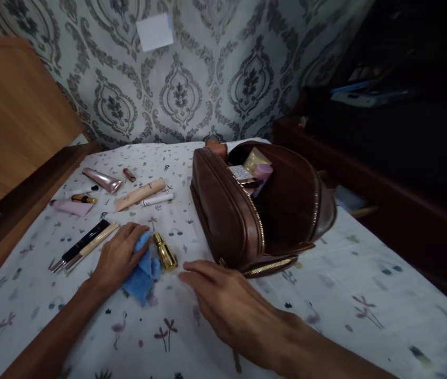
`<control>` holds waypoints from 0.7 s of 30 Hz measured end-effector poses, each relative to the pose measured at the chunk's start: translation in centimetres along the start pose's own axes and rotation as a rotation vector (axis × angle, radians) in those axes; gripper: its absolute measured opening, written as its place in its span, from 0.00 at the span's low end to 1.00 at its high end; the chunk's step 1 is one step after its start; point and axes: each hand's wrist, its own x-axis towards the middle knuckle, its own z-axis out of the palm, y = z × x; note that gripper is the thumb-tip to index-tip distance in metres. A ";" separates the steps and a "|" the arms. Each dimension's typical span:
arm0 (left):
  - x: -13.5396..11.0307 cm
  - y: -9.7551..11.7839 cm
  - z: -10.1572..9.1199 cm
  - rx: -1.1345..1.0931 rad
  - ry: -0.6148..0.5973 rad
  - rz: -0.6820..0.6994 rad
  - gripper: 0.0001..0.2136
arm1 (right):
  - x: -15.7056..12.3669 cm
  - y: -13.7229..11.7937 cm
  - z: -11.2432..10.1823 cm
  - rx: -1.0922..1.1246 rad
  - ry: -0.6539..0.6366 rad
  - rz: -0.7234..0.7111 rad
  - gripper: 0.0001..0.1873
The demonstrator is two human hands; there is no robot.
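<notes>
My left hand [121,252] rests on the bed cover with its fingers closed around a crumpled blue cloth [141,279]. Just right of the cloth lies a small shiny gold bottle [165,252]. My right hand [227,300] hovers to the right of that bottle, fingers stretched out and apart from it, holding nothing that I can see. Beyond it stands a brown leather bag [223,205], unzipped. Inside the bag are a glittery silver case [242,173], a gold tube [255,159] and a pink container [263,171].
Makeup items lie on the left of the printed sheet [192,347]: brushes [87,242], a beige tube [140,195], a white stick [158,199], a rose metallic tube [102,180] and a pink tube [72,207]. A wooden panel [18,110] borders the left; a patterned wall [180,100] stands behind.
</notes>
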 end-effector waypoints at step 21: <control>-3.2 3.3 -1.5 -0.379 0.323 0.100 0.11 | 6.9 -0.2 8.0 1.578 0.086 0.359 0.36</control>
